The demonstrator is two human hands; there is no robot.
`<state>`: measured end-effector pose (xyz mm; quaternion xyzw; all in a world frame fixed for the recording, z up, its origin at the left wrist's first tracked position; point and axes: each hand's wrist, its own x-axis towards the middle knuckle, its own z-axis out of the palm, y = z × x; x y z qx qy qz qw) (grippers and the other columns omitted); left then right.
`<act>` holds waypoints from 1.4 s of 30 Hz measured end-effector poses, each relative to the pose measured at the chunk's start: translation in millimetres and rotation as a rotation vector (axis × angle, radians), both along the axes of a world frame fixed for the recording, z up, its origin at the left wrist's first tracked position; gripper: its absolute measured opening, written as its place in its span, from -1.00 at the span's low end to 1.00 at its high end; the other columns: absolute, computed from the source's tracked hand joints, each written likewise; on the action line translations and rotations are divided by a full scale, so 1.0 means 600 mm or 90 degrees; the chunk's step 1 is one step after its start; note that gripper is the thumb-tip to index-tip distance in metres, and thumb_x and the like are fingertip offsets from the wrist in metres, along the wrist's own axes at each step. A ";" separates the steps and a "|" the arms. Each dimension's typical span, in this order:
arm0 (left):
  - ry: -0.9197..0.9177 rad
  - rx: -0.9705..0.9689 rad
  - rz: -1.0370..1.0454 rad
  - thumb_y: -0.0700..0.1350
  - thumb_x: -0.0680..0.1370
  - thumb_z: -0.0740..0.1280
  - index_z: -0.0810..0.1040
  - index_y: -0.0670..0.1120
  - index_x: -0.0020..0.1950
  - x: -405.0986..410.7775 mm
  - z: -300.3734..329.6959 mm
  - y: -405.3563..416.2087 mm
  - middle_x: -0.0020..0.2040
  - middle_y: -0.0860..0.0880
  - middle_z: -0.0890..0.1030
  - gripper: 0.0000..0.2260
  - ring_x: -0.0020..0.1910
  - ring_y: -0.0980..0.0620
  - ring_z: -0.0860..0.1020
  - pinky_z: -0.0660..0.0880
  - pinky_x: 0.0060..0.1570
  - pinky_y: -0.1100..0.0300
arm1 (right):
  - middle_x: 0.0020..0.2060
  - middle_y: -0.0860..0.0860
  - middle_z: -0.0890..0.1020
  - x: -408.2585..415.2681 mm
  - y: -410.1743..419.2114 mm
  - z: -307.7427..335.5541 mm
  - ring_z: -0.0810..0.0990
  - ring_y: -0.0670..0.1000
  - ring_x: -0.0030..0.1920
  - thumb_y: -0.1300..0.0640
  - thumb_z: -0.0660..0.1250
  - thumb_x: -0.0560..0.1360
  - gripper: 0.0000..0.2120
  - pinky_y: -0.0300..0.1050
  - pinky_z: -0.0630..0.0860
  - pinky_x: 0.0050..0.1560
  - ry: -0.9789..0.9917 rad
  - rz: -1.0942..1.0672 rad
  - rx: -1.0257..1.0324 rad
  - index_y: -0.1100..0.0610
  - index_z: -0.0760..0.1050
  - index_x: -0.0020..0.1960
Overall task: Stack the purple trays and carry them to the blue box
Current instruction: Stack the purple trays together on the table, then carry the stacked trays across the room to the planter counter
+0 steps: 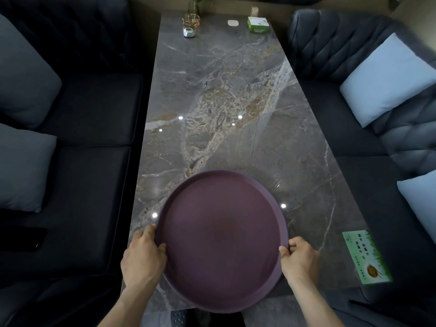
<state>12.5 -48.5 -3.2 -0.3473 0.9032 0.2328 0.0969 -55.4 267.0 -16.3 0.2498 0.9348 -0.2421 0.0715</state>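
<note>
A round purple tray [221, 239] is at the near end of the grey marble table [236, 90], its near edge reaching past the table's front edge. I cannot tell whether more than one tray is stacked there. My left hand [142, 258] grips its left rim, thumb on top. My right hand [298, 259] grips its right rim the same way. No blue box is in view.
A green card [365, 256] lies at the table's near right edge. At the far end stand a glass jar [191, 20], a small white object [189, 32], a white disc [233, 22] and a green box [258, 24]. Dark sofas with pale cushions [387, 79] flank the table.
</note>
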 end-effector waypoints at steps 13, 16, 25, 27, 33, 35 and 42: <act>0.058 0.389 0.273 0.05 0.33 0.61 0.49 -0.01 0.31 -0.056 -0.033 -0.035 -0.05 0.09 0.59 -0.39 -0.13 0.04 0.59 0.53 -0.01 0.04 | 0.04 0.02 0.60 -0.006 -0.016 -0.010 0.55 0.07 0.01 -0.30 0.40 0.37 -0.38 0.05 0.52 0.06 -0.027 -0.125 -0.223 0.13 0.51 0.23; 0.112 0.430 0.286 -0.01 0.25 0.67 0.39 0.03 0.21 -0.052 -0.021 -0.037 -0.02 0.08 0.58 -0.34 -0.06 -0.03 0.63 0.60 0.02 -0.06 | 0.13 0.04 0.56 -0.024 -0.033 0.009 0.54 0.08 0.05 -0.27 0.42 0.38 -0.39 0.06 0.52 0.07 0.010 -0.130 -0.259 0.13 0.48 0.23; 0.353 0.388 0.235 0.03 0.12 0.71 0.29 0.22 0.39 -0.103 0.169 -0.122 0.17 0.14 0.51 -0.05 0.09 0.03 0.56 0.55 0.14 -0.04 | 0.17 0.07 0.59 -0.145 -0.146 0.193 0.57 0.14 0.12 -0.29 0.42 0.36 -0.34 0.14 0.51 0.19 0.127 0.002 -0.365 0.09 0.42 0.29; 0.401 0.378 0.197 0.03 0.09 0.71 0.23 0.31 0.49 -0.119 0.232 -0.148 0.25 0.17 0.47 0.07 0.19 0.05 0.51 0.50 0.25 0.01 | 0.40 0.06 0.45 -0.167 -0.176 0.260 0.46 0.14 0.34 -0.25 0.47 0.35 -0.21 0.11 0.43 0.32 0.165 0.057 -0.378 0.02 0.29 0.46; 0.515 0.381 0.175 -0.01 0.06 0.71 0.32 0.24 0.49 -0.155 0.419 -0.203 0.28 0.08 0.55 0.06 0.23 0.01 0.54 0.51 0.24 0.02 | 0.44 0.05 0.42 -0.208 -0.228 0.457 0.43 0.13 0.39 -0.17 0.55 0.30 -0.14 0.14 0.43 0.35 0.266 0.135 -0.407 -0.03 0.27 0.50; 0.544 0.385 0.168 -0.01 0.04 0.70 0.33 0.22 0.50 -0.161 0.476 -0.212 0.30 0.06 0.55 0.07 0.25 -0.02 0.54 0.51 0.28 -0.05 | 0.43 0.04 0.42 -0.214 -0.237 0.517 0.44 0.13 0.37 -0.14 0.56 0.30 -0.15 0.10 0.45 0.32 0.298 0.142 -0.416 -0.03 0.28 0.49; 0.626 0.386 0.141 -0.01 0.05 0.70 0.34 0.21 0.50 -0.168 0.625 -0.205 0.28 0.05 0.56 0.06 0.23 -0.06 0.56 0.52 0.28 -0.10 | 0.41 0.05 0.45 -0.222 -0.228 0.676 0.47 0.13 0.35 -0.08 0.57 0.31 -0.18 0.06 0.44 0.29 0.413 0.160 -0.430 0.01 0.33 0.48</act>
